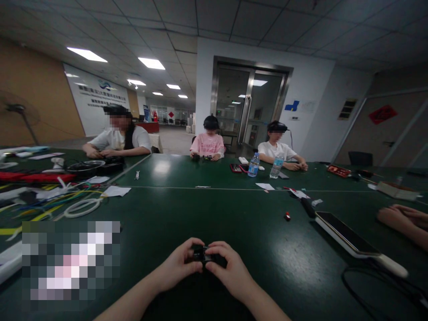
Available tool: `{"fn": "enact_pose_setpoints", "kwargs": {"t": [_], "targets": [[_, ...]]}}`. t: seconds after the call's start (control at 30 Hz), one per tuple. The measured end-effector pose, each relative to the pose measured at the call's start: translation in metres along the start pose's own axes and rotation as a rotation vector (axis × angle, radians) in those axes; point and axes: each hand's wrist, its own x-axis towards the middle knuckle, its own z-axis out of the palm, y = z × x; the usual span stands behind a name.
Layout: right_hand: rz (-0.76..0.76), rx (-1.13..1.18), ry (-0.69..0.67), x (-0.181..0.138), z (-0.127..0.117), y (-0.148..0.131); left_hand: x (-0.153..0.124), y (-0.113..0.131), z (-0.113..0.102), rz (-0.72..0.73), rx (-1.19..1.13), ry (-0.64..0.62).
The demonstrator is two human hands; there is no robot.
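Observation:
Between my two hands is a small black object (204,254), held just above or on the green table (207,214); its kind cannot be made out. My left hand (179,265) grips its left side, with the thumb below and the fingers above. On its right side, my right hand (230,267) pinches it in the same way. The fingers of both hands cover much of the object. Nearest to my hands on the tabletop is a small red and black item (287,216), off to the right.
At right lie a flat dark-topped device with a handle (351,234) and a black cable (347,290). Cables and a coiled white tube (82,207) fill the left side. Water bottles (253,165) stand across the table, where several people sit. Another person's hands (403,218) rest at far right.

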Motion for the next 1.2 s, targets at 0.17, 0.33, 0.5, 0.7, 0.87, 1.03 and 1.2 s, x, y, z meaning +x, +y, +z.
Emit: {"fn": "enact_pose_setpoints", "kwargs": {"t": [0.17, 0.33, 0.5, 0.7, 0.87, 1.03, 1.2], "targets": [[-0.024, -0.001, -0.044, -0.001, -0.002, -0.002, -0.001, 0.002, -0.001, -0.013, 0.043, 0.025], [0.004, 0.047, -0.024, -0.002, 0.000, -0.006, 0.000, 0.002, -0.004, 0.001, 0.069, 0.038], [0.000, 0.025, -0.026, -0.001, 0.000, -0.007, 0.001, 0.000, -0.005, 0.005, 0.095, 0.078], [-0.056, 0.033, -0.012, 0.000, -0.001, -0.004, 0.000, 0.005, -0.002, -0.022, 0.092, 0.089], [-0.087, 0.051, -0.005, -0.001, -0.001, -0.003, -0.001, 0.004, -0.001, -0.024, 0.085, 0.123], [-0.056, 0.029, 0.038, -0.001, -0.001, -0.001, 0.001, -0.004, -0.005, 0.011, 0.077, 0.133], [-0.043, 0.037, 0.023, 0.000, -0.002, -0.002, 0.001, -0.006, -0.005, 0.033, 0.053, 0.139]]}}
